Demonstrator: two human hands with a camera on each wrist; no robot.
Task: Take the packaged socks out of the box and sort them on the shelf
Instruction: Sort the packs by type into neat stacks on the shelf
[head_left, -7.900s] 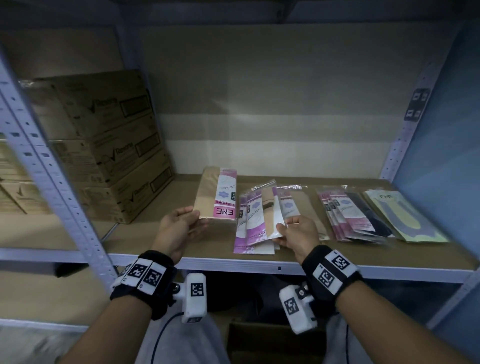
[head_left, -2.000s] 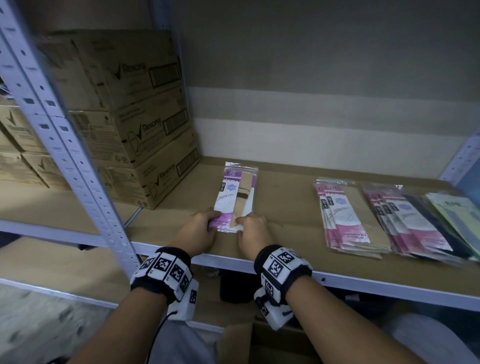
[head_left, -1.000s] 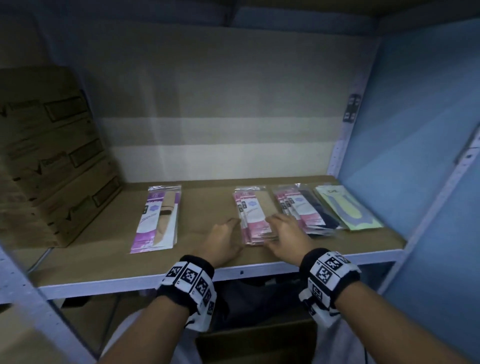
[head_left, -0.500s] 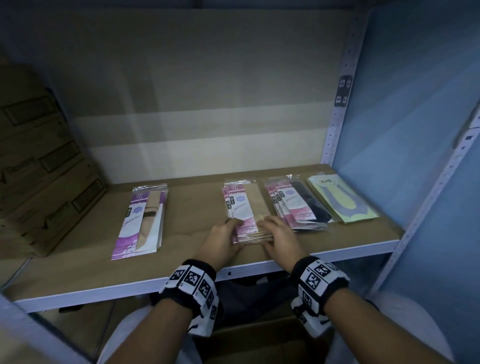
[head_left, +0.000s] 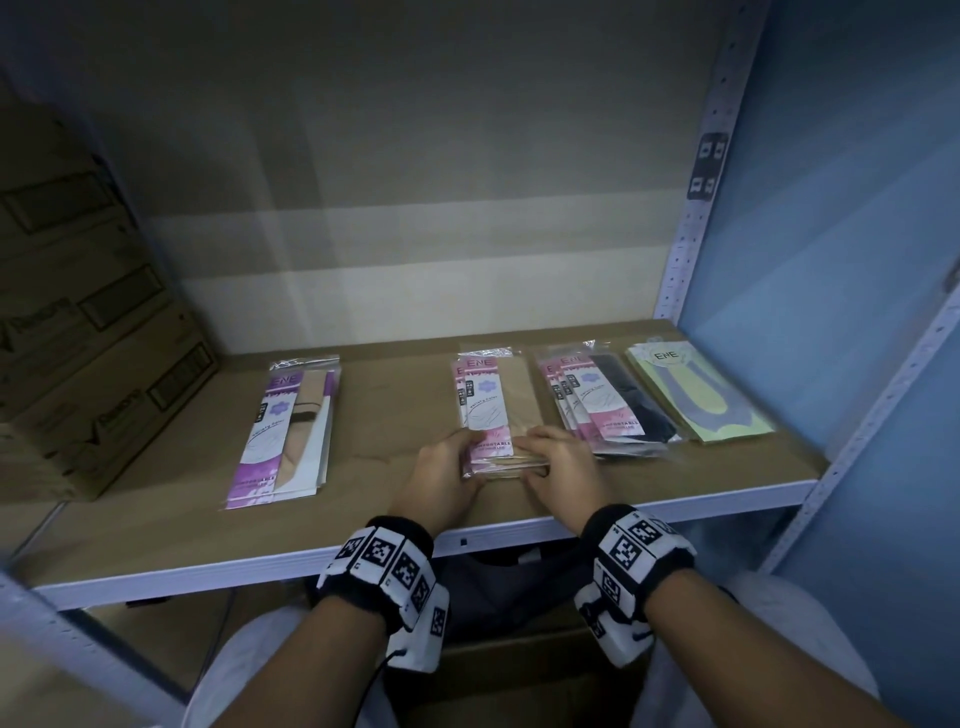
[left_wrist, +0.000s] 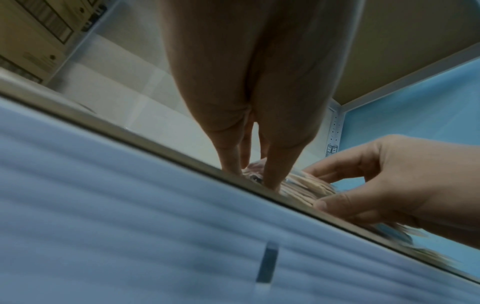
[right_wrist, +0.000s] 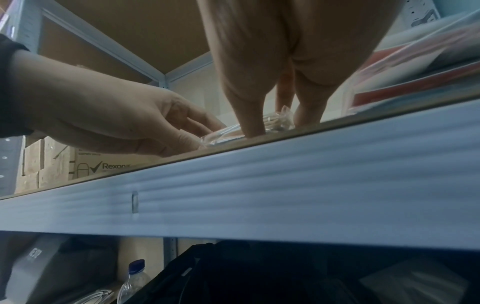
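Four piles of packaged socks lie on the brown shelf board (head_left: 363, 499). From left to right they are a purple-and-beige pile (head_left: 285, 431), a pink-and-beige pile (head_left: 491, 405), a pink-and-black pile (head_left: 602, 405) and a yellow-green pile (head_left: 696, 395). My left hand (head_left: 467, 452) grips the near left corner of the pink-and-beige pile, and my right hand (head_left: 535, 452) grips its near right corner. In the left wrist view the right hand (left_wrist: 319, 189) pinches the pile's edge (left_wrist: 309, 187) between thumb and fingers. In the right wrist view the left hand (right_wrist: 202, 135) curls onto the plastic wrap (right_wrist: 228, 133).
Stacked cardboard cartons (head_left: 78, 364) fill the shelf's left end. A perforated white upright (head_left: 696, 208) and a blue wall (head_left: 831, 260) close the right side. Below the shelf's front rail (right_wrist: 259, 174) are a dark bag (right_wrist: 259, 273), a water bottle (right_wrist: 133, 279) and a cardboard box (head_left: 519, 665).
Both hands left the purple-and-beige pile at the left and moved right to the pink-and-beige pile. Over the last half second they have stayed at its near end, closing in on it.
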